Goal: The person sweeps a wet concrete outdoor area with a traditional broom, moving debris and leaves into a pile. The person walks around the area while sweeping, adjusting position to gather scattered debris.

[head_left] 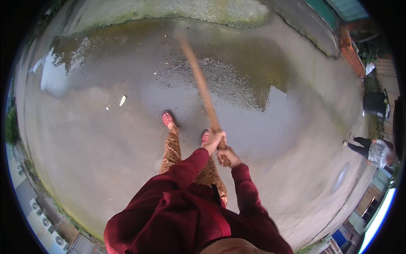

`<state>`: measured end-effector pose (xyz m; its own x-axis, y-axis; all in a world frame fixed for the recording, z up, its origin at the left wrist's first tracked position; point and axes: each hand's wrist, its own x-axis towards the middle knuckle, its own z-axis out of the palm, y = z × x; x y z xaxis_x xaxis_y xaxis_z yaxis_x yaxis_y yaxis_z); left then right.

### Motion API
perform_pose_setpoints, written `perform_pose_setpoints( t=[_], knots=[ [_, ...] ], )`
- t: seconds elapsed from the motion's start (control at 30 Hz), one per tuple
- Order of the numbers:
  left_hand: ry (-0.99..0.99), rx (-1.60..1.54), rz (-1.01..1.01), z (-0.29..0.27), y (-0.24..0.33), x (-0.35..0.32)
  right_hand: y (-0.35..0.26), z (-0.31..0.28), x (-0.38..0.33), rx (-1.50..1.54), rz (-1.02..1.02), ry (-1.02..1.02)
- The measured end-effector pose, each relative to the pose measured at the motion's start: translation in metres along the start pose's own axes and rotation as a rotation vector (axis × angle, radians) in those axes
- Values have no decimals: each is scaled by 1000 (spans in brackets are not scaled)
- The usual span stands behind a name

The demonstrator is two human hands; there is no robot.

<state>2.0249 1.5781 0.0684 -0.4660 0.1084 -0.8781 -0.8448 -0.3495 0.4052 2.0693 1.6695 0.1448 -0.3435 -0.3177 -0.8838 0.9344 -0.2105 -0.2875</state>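
A long brown wooden stick handle (203, 86) is gripped with both hands right in front of the body, and it's pretty blurred along its upper stretch, so whatever sits at its far end can't be made out. The left hand (214, 141) is wrapped shut around the handle a little higher up, and the right hand (226, 155) is clamped on it just below, the two hands touching or nearly so. Dark red long sleeves (186, 173) are worn on both arms. The handle is angled up and to the left over a wet grey concrete yard (97, 139), out toward a big shallow brownish puddle (228, 67) where ripples can be seen. Pink slip-on sandals (168, 119) and spotted tan trousers (171, 150) are seen below the hands. A small white scrap of litter (122, 100) is lying well off to the left. Over at the right edge, another person in dark trousers (372, 150) is bent over near a black bin (375, 104).
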Motion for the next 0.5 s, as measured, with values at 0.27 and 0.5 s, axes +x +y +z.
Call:
perform_pose_setpoints(
  t=[0.27,0.5],
  knots=[
    [-649,433,-161,54,81,64,-50,-29,76,265,-147,363],
    [-717,-284,-203,-236,93,173,-9,180,264,-541,27,199]
  ],
)
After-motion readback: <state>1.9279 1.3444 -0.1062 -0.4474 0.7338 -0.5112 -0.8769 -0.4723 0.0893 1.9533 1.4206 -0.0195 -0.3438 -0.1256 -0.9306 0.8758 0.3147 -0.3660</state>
